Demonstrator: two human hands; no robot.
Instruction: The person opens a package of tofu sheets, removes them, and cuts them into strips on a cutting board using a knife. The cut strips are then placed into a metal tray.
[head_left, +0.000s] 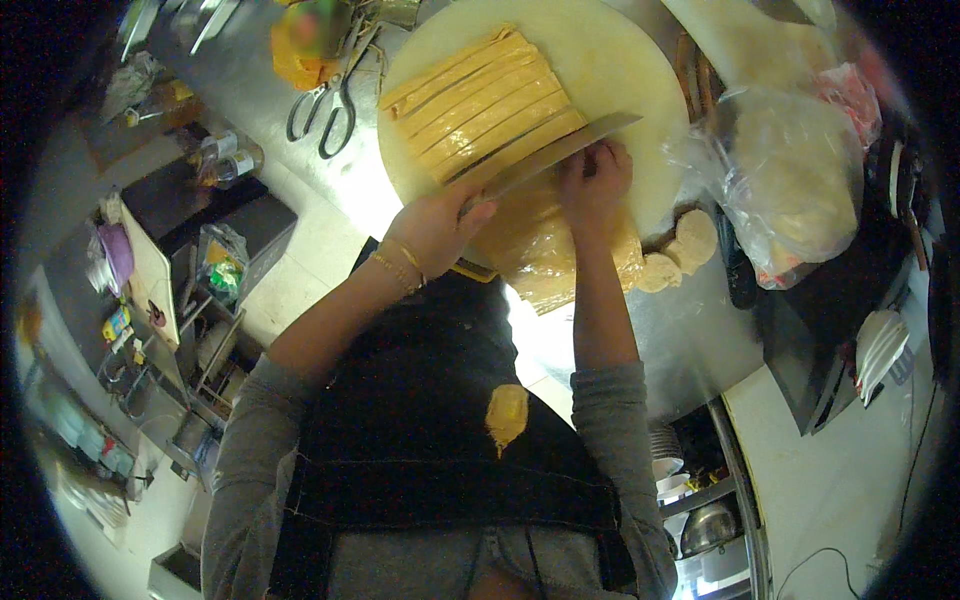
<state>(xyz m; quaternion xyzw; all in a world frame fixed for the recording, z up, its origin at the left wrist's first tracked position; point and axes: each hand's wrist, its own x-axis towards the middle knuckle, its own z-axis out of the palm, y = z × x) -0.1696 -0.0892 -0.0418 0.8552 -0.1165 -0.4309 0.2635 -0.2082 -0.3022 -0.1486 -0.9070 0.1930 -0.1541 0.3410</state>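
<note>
My left hand (439, 225) grips the handle of a long kitchen knife (559, 151). The blade slants up to the right across a glossy yellow food sheet, perhaps tofu skin. Beyond the blade lie several long parallel strips (487, 105) of it, side by side. On the near side, an uncut part of the sheet (540, 240) hangs past the edge of the round cutting board (630, 67). My right hand (598, 180) sits close beside the blade, its curled fingers pressing on the sheet; their tips are partly hidden.
Black-handled scissors (337, 112) lie left of the board by an orange packet (296, 56). Several pale round pieces (679, 251) sit at the right, near a filled clear plastic bag (795, 176). Below right, a metal bowl (709, 529) stands on a shelf.
</note>
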